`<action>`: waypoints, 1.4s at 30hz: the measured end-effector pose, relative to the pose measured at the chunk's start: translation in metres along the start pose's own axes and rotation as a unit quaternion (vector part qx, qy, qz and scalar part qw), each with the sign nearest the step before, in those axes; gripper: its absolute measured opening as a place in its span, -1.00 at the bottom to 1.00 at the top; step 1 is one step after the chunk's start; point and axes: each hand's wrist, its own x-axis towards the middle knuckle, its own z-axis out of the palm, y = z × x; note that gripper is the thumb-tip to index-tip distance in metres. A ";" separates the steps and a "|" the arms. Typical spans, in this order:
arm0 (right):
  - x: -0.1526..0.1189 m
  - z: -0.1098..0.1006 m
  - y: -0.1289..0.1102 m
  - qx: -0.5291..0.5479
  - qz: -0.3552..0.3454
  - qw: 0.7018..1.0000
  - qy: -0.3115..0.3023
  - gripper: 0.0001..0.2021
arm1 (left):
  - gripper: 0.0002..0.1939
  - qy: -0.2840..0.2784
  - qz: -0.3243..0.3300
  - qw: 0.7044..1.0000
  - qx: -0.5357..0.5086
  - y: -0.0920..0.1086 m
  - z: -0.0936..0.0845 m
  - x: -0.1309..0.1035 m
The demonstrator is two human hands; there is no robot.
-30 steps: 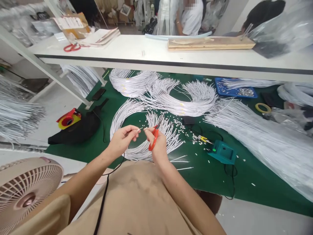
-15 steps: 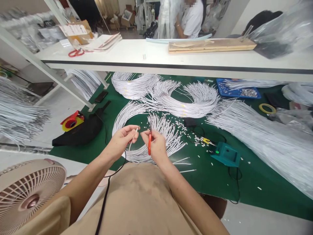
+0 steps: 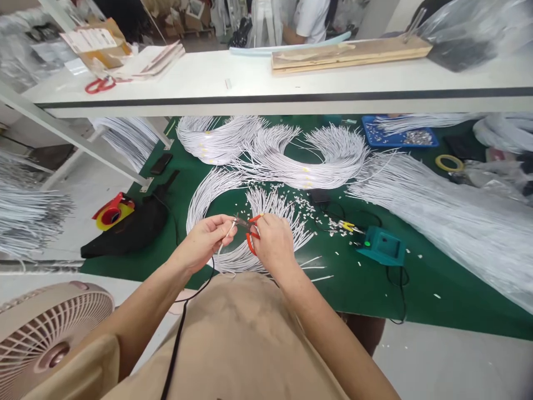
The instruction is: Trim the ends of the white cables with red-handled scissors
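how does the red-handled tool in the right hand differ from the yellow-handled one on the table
The red-handled tool is held in the right hand, while the yellow-handled tool lies on the green table. The red-handled tool's metal end points toward the left hand; the yellow-handled tool's points toward the teal device. Both have coloured handles and metal ends.
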 end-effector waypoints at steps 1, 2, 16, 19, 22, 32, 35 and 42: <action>-0.001 -0.001 0.002 -0.012 -0.003 1.000 -0.007 -0.84 | -0.79 -0.003 0.000 1.000 0.016 0.000 0.000 0.001; -0.001 -0.002 0.004 -0.021 -0.006 1.000 -0.015 -0.84 | -0.79 -0.006 0.000 0.999 0.032 -0.001 0.000 0.003; -0.015 -0.003 0.023 -0.058 0.012 0.997 -0.054 -0.70 | -0.76 -0.056 -0.043 0.991 0.118 -0.006 0.002 0.023; -0.016 0.001 0.028 -0.006 0.049 0.998 -0.045 -0.71 | -0.77 -0.052 -0.050 0.992 0.104 -0.008 0.004 0.029; -0.021 0.009 0.039 0.077 0.146 0.986 -0.024 -0.68 | -0.74 -0.049 -0.051 0.991 0.109 -0.010 0.006 0.034; -0.175 0.035 0.135 0.029 0.561 0.805 -0.194 -0.50 | -0.84 0.039 -0.126 0.971 0.197 -0.018 0.023 0.057; -0.234 0.031 0.155 0.009 0.634 0.740 -0.227 -0.49 | -0.88 0.035 -0.122 0.968 0.215 -0.020 0.039 0.062; -0.283 0.033 0.186 -0.028 0.652 0.729 -0.206 -0.53 | -0.87 0.014 -0.103 0.967 0.234 -0.034 0.071 0.071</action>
